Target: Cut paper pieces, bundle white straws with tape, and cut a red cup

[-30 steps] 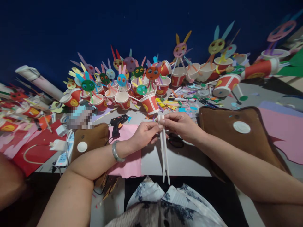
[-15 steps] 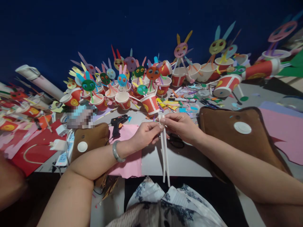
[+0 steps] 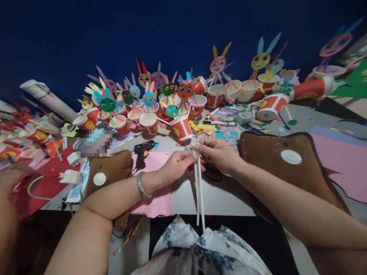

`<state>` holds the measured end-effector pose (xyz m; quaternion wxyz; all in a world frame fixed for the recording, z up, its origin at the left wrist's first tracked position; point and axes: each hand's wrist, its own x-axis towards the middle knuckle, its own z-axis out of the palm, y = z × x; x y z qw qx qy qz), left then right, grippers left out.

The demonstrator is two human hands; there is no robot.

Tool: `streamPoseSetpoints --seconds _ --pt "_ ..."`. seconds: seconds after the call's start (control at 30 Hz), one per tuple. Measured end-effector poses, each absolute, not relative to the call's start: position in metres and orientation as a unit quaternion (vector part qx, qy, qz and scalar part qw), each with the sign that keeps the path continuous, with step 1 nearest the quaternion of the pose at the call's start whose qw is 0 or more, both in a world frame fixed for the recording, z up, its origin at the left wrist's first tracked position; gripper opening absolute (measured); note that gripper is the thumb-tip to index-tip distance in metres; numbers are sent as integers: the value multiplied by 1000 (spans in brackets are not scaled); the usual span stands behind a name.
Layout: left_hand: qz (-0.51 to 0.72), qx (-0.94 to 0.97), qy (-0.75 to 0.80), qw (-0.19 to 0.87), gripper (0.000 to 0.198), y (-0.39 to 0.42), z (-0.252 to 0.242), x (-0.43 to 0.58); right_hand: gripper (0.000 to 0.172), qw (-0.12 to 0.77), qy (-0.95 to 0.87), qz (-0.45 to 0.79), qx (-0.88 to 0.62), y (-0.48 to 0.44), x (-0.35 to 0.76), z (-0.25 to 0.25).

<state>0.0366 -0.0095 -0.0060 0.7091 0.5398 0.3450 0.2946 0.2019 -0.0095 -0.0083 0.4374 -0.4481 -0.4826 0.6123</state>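
White strips [image 3: 200, 187], long and thin, hang side by side from the person's hands, over the near part of the desk [image 3: 232, 198]. The left hand [image 3: 181, 163] and right hand [image 3: 216, 153] meet at the top of the strips, fingertips pinched on them; the fingers hide whether the two are joined there. The step in hand seems to be lining up or working those upper ends. The next move probably calls for a steady pinch by one hand while the other adjusts the ends, with the loose tails kept from twisting. A black glue gun [image 3: 143, 151] lies near the left hand, by pink paper [image 3: 155, 200]; paper cups [image 3: 182, 128] with rabbit faces crowd beyond.
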Motion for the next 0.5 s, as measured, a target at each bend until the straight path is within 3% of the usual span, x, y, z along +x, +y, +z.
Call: streamPoseSetpoints --seconds 0.2,0.5 --pt "248 410 307 823 39 -11 -16 39 33 421 -473 643 -431 -13 198 -10" --pt "294 401 271 824 26 -14 -24 43 36 472 -439 641 -417 -13 190 -11"
